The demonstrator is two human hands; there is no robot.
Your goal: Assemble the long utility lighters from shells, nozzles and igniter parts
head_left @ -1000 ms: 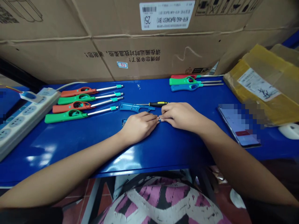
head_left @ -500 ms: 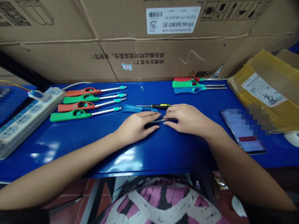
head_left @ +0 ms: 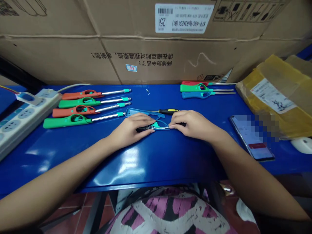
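Note:
My left hand (head_left: 131,128) and my right hand (head_left: 192,123) lie low on the blue table (head_left: 156,152) and pinch the two ends of a blue lighter part (head_left: 159,126) with a teal trigger piece showing between them. A dark strip runs under the fingers. Just behind it lie a blue lighter shell half (head_left: 136,112) and a black-and-yellow screwdriver (head_left: 168,111).
Several red and green long-nosed lighters (head_left: 83,110) lie in a row at the left, three more lighters (head_left: 200,89) at the back right. A white power strip (head_left: 21,117) is far left, a phone (head_left: 252,139) and a yellow parcel (head_left: 280,94) right, cardboard boxes (head_left: 146,42) behind.
My hands have drawn apart along the table, uncovering the blue part and its teal piece between them. The view has shifted slightly.

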